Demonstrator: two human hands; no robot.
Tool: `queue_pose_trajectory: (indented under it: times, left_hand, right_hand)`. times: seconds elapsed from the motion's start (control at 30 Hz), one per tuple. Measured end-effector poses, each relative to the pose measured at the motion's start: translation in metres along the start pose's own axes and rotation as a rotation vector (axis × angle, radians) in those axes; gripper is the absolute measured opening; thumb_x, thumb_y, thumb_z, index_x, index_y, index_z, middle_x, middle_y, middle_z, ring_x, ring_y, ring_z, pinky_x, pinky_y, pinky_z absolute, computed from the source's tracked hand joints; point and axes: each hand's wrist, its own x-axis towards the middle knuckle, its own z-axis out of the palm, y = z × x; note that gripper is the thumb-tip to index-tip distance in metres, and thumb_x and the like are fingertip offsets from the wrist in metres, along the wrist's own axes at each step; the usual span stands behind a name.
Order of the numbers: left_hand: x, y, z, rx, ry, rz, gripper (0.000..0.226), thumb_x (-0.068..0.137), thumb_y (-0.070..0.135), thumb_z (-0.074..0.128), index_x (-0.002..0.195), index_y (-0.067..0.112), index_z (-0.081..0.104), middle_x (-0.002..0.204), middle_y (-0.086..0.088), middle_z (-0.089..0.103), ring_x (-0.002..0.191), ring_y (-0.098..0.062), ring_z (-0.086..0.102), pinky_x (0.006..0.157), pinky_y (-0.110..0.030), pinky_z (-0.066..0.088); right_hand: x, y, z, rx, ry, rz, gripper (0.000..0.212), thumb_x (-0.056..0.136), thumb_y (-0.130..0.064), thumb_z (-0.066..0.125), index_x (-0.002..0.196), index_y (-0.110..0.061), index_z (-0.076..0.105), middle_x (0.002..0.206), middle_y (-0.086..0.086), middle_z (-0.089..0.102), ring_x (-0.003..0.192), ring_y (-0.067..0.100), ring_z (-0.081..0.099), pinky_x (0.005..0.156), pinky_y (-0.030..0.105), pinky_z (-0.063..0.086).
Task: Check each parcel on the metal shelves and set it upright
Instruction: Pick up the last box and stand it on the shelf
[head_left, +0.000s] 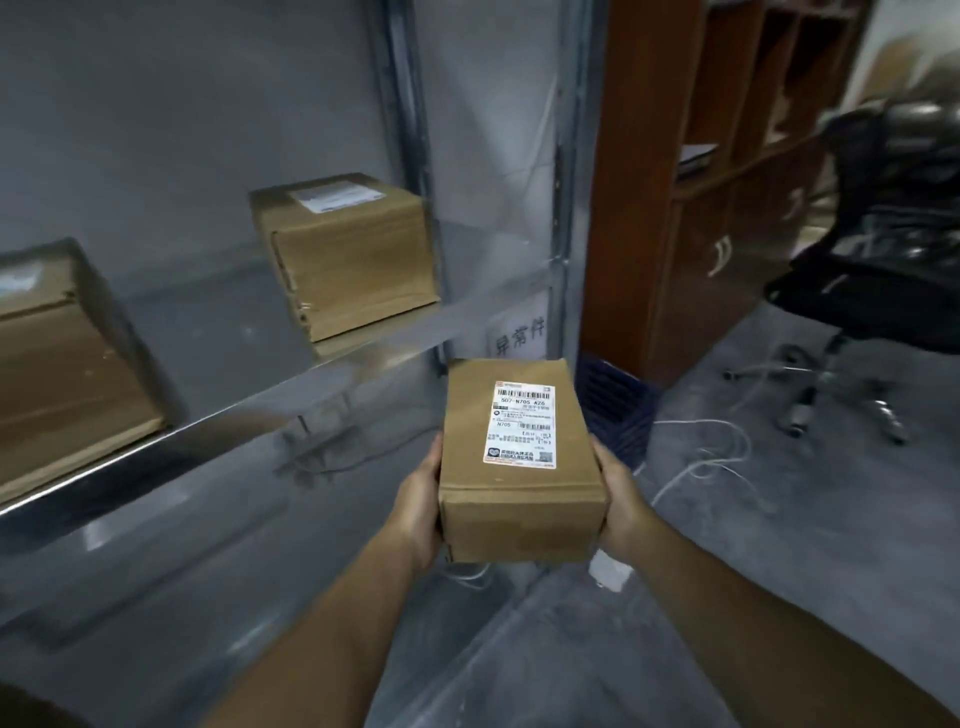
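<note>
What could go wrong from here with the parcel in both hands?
The held parcel is gripped only at its near end by the left hand and right hand, clear of the shelf; it might slip. The shelved parcel sits close to the front edge and could get knocked. The white cable on the floor may trip the person.

Three cardboard parcels (521, 470) (349, 257) (67, 369), two hands (417, 512) (621, 500), one office chair (883, 293).

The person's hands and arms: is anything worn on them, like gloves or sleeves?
Nothing shows. The left hand and right hand are bare, without gloves. The left forearm and right forearm are uncovered to the picture's edge: no sleeve, watch or band.
</note>
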Motion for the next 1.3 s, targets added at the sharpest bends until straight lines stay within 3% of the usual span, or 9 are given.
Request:
queue_pose_trajectory:
  times: [0.1,0.23,0.37,0.47,0.6,0.7,0.8,1.1,1.3]
  left_hand:
    - [-0.007,-0.010,0.052,0.023,-0.095,-0.065,0.051,0.099,0.056,0.048,0.105,0.015,0.079,0.100,-0.010,0.078,0.082,-0.024,0.077,0.058,-0.030,0.058]
    - [-0.020,-0.008,0.115,0.100,-0.161,-0.105,0.055,0.097,0.062,0.048,0.117,0.018,0.076,0.111,-0.010,0.076,0.100,-0.028,0.074,0.087,-0.040,0.056]
    - [-0.050,0.023,0.178,0.133,-0.237,-0.130,0.051,0.099,0.057,0.048,0.111,0.017,0.076,0.104,-0.011,0.077,0.088,-0.026,0.076,0.075,-0.037,0.056]
    - [-0.078,0.062,0.228,0.179,-0.282,-0.126,0.049,0.099,0.056,0.049,0.109,0.018,0.078,0.101,-0.010,0.078,0.087,-0.026,0.076,0.081,-0.041,0.057]
    - [-0.104,0.111,0.288,0.184,-0.339,-0.104,0.046,0.097,0.059,0.051,0.105,0.024,0.080,0.110,-0.010,0.076,0.102,-0.030,0.073,0.102,-0.051,0.051]
    - [-0.123,0.141,0.334,0.178,-0.393,-0.104,0.046,0.099,0.057,0.049,0.112,0.023,0.077,0.107,-0.008,0.077,0.095,-0.027,0.075,0.090,-0.044,0.057]
    - [-0.134,0.164,0.374,0.159,-0.435,-0.117,0.046,0.102,0.054,0.043,0.124,0.024,0.071,0.110,-0.007,0.077,0.093,-0.024,0.075,0.074,-0.036,0.056]
    - [-0.124,0.190,0.472,0.115,-0.519,-0.104,0.051,0.100,0.055,0.045,0.128,0.019,0.070,0.121,-0.011,0.072,0.109,-0.029,0.070,0.086,-0.041,0.056]
    - [-0.101,0.219,0.496,0.106,-0.489,-0.066,0.048,0.102,0.055,0.043,0.128,0.024,0.069,0.117,-0.008,0.074,0.108,-0.027,0.071,0.091,-0.041,0.056]
  right_hand:
    - [-0.021,-0.029,-0.042,0.037,0.081,-0.055,0.046,0.104,-0.047,0.044,0.112,-0.012,0.073,0.096,0.012,0.078,0.080,0.026,0.076,0.065,0.036,0.061]
    - [-0.059,-0.074,-0.082,0.103,0.142,-0.090,0.047,0.105,-0.045,0.042,0.112,-0.009,0.072,0.095,0.014,0.078,0.079,0.026,0.076,0.063,0.036,0.063]
    - [-0.105,-0.134,-0.093,0.127,0.190,-0.138,0.050,0.104,-0.047,0.040,0.113,-0.009,0.072,0.103,0.014,0.077,0.086,0.027,0.076,0.069,0.036,0.063]
    - [-0.140,-0.192,-0.091,0.087,0.247,-0.186,0.051,0.104,-0.047,0.042,0.123,-0.009,0.070,0.111,0.013,0.076,0.095,0.026,0.074,0.080,0.038,0.060]
    - [-0.179,-0.266,-0.081,0.074,0.297,-0.233,0.050,0.104,-0.049,0.044,0.125,-0.012,0.070,0.115,0.012,0.075,0.095,0.025,0.074,0.078,0.037,0.059]
    - [-0.204,-0.320,-0.079,0.107,0.345,-0.264,0.050,0.102,-0.051,0.048,0.124,-0.014,0.072,0.116,0.012,0.075,0.095,0.025,0.075,0.073,0.035,0.062]
    - [-0.222,-0.363,-0.083,0.133,0.335,-0.274,0.045,0.103,-0.048,0.047,0.107,-0.014,0.076,0.096,0.009,0.079,0.077,0.022,0.077,0.057,0.030,0.061]
    - [-0.218,-0.462,-0.117,0.070,0.348,-0.314,0.044,0.099,-0.048,0.053,0.113,-0.014,0.076,0.100,0.010,0.078,0.079,0.022,0.076,0.059,0.031,0.061]
    - [-0.183,-0.503,-0.113,0.085,0.301,-0.292,0.040,0.101,-0.045,0.052,0.108,-0.013,0.075,0.086,0.008,0.078,0.067,0.020,0.075,0.050,0.029,0.058]
